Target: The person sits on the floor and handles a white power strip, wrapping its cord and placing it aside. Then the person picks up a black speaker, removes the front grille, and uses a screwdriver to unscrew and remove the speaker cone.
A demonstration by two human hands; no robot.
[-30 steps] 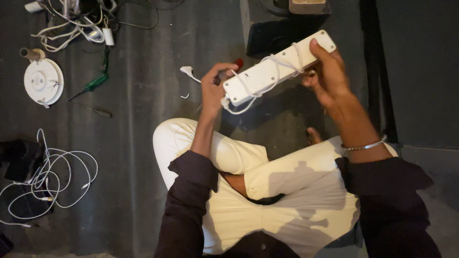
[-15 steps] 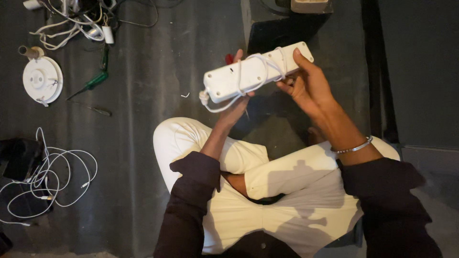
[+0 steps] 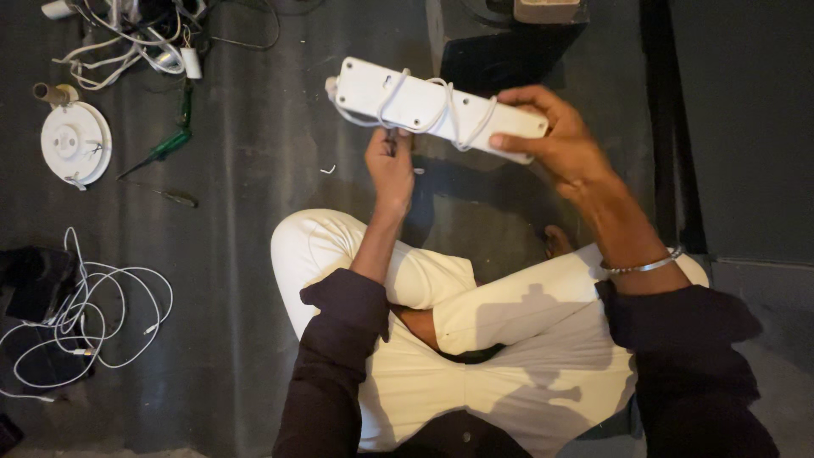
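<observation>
White power strip (image 3: 424,106), cord-wrapped, gripped at one end by right hand (image 3: 564,140); left hand (image 3: 390,165) closed beneath it, its fingertips hidden.

The power strip (image 3: 437,108) is white plastic, smooth with a slight sheen, wrapped in a white rubbery cord (image 3: 445,114). The bangle (image 3: 644,266) on the right wrist is thin, shiny metal. The trousers (image 3: 509,339) are cream cloth, matt and creased; the sleeves (image 3: 335,356) are dark matt cloth. The floor (image 3: 246,212) is dark grey, dull and streaked. At far left, the round fitting (image 3: 75,142) is white glossy plastic, and the screwdriver (image 3: 157,153) has a green plastic handle.
</observation>
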